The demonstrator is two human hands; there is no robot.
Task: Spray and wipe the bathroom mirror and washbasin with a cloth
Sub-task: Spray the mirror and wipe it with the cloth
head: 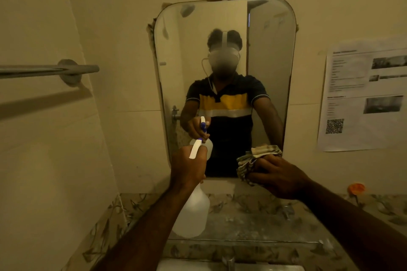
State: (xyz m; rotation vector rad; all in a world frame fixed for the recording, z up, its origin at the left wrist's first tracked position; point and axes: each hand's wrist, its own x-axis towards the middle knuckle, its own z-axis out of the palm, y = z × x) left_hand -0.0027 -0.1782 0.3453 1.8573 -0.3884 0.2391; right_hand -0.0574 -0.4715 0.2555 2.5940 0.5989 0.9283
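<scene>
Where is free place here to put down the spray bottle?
The glass shelf under the mirror looks bare from the spray bottle in the left hand to the right forearm. The basin edge below is mostly hidden and crowded by the tap.

Bare forearms; mirror (224, 86) reflects navy polo, yellow-white chest stripes.

wall sheet (363, 97) — print blurred, unreadable | QR code (334, 126) on it — no other text
</scene>
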